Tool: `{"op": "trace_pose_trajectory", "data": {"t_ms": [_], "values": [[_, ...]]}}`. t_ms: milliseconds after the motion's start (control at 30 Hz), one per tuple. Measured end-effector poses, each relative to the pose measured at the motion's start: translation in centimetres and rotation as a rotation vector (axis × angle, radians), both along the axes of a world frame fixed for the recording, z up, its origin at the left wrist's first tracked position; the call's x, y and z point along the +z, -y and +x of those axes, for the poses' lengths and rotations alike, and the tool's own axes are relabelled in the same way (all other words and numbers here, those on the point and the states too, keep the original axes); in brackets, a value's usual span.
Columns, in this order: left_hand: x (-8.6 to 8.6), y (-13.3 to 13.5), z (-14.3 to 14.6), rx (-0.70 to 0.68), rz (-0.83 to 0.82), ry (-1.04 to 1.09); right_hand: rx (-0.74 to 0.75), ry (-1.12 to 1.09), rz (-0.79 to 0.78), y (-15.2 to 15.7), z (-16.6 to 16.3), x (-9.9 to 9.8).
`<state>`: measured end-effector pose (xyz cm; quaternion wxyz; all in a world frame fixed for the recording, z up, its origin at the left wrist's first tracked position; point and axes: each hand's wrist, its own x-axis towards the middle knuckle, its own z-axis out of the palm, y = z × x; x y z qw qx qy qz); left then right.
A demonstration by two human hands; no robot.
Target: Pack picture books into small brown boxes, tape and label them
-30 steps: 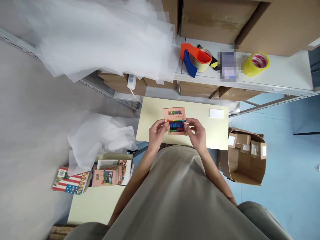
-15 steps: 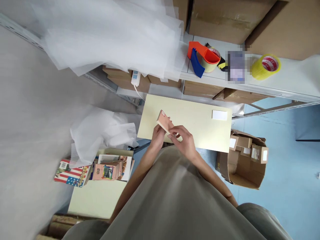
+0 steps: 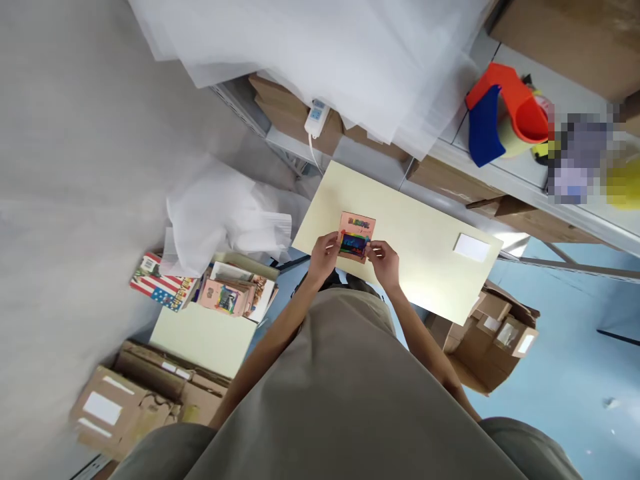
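Observation:
A small pink card pack (image 3: 356, 236) with a rainbow-coloured picture on its front is held face up over the near edge of a pale yellow tabletop (image 3: 415, 233). My left hand (image 3: 324, 255) pinches its left side and my right hand (image 3: 384, 263) pinches its right side. Both hands are closed on the pack, just above the table surface.
A white label (image 3: 471, 247) lies on the table's right part. To the left sit a bin of similar packs (image 3: 235, 293), a flag-patterned book (image 3: 161, 285) and crumpled white foam wrap (image 3: 225, 217). An orange tape dispenser (image 3: 510, 113) stands on the shelf. An open cardboard box (image 3: 495, 333) sits at the right.
Half a second ago the pack was tilted on edge in my left hand, its back showing. Now it faces up, held by both hands. The camera has swung left.

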<state>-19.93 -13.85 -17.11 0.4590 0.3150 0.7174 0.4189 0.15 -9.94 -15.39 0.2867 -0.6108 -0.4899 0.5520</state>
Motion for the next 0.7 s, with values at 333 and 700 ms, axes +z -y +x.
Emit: {"op": "trace_pose_trajectory", "data": {"t_ms": [333,700], "values": [[-5.8,-7.6,-8.7,-0.017,-0.134,-0.083,-0.017,0.007,-0.181,-6.4,-9.3,-6.9],[-11.2,-15.4,-11.7,-0.209,-0.161,0.014,-0.346,-0.032,-0.347,-12.9,-14.6,-11.8]]}}
